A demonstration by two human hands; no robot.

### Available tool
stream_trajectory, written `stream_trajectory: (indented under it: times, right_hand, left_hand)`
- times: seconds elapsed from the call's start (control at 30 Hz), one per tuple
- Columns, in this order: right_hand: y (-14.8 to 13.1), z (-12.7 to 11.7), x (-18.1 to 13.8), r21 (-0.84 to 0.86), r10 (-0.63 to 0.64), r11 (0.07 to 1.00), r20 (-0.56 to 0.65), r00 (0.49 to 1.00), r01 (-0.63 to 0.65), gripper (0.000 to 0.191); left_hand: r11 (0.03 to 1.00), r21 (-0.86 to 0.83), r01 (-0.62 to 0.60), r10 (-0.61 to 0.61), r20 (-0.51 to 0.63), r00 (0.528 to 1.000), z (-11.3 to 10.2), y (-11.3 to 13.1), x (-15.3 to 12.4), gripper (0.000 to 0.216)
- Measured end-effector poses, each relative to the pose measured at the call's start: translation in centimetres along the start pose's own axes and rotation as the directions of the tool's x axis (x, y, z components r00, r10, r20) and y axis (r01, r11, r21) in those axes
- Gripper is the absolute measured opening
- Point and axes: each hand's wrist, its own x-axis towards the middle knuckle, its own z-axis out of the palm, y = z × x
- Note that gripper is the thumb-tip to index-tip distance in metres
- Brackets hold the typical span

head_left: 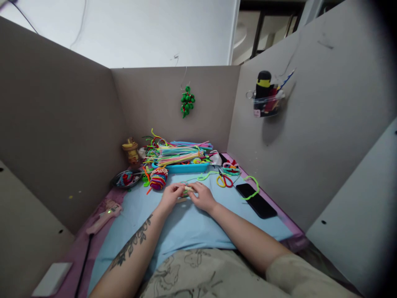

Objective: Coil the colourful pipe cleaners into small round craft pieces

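My left hand [172, 196] and my right hand [202, 196] meet over the blue cloth [192, 225], fingers closed on a small pale pipe cleaner piece [188, 189]. Its exact shape is mostly covered by my fingers. A bit of green shows beside it, and something thin and tan lies just below my fingertips. Just past my right hand, a bright green pipe cleaner [207, 175] lies bent on the cloth. To the left of my left hand is a striped multicoloured pipe cleaner bundle [158, 179].
Behind my hands, a blue tray [186, 168] is heaped with pipe cleaners [181, 153]. Scissors [224, 180] and a black phone [257, 201] lie on the right. A pink glue gun [107, 215], a dark bowl [126, 179] and a yellow cup [131, 152] stand left. Grey partitions enclose the table.
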Motion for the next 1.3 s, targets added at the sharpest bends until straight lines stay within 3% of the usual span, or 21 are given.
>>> stream_trajectory:
  times: [0.3, 0.47, 0.63, 1.03, 1.3]
  right_hand:
    - [0.9, 0.3, 0.0, -0.04, 0.113, 0.993, -0.038, 0.993, -0.115, 0.017]
    - [0.8, 0.3, -0.1, -0.076, 0.096, 0.992, -0.032, 0.995, -0.098, 0.017]
    - [0.5, 0.2, 0.0, -0.134, 0.063, 0.989, -0.031, 0.998, -0.067, 0.014]
    - [0.3, 0.2, 0.0, -0.2, 0.017, 0.979, -0.044, 0.999, -0.026, 0.013]
    - [0.3, 0.3, 0.1, -0.228, 0.001, 0.974, -0.054, 0.999, -0.013, 0.011]
  left_hand:
    - [0.992, -0.1, 0.071, -0.073, -0.021, 0.997, -0.5, -0.8, 0.5, 0.039]
    - [0.997, -0.035, 0.064, -0.064, -0.008, 0.998, -0.4, -0.8, 0.4, 0.034]
    - [0.99, -0.003, 0.139, -0.139, -0.052, 0.989, -0.3, -0.3, 0.1, 0.04]
    - [0.982, -0.041, 0.184, -0.186, -0.065, 0.98, -0.2, -0.4, 0.1, 0.044]
    - [0.983, -0.014, 0.184, -0.185, -0.039, 0.982, -0.4, -0.9, 0.4, 0.032]
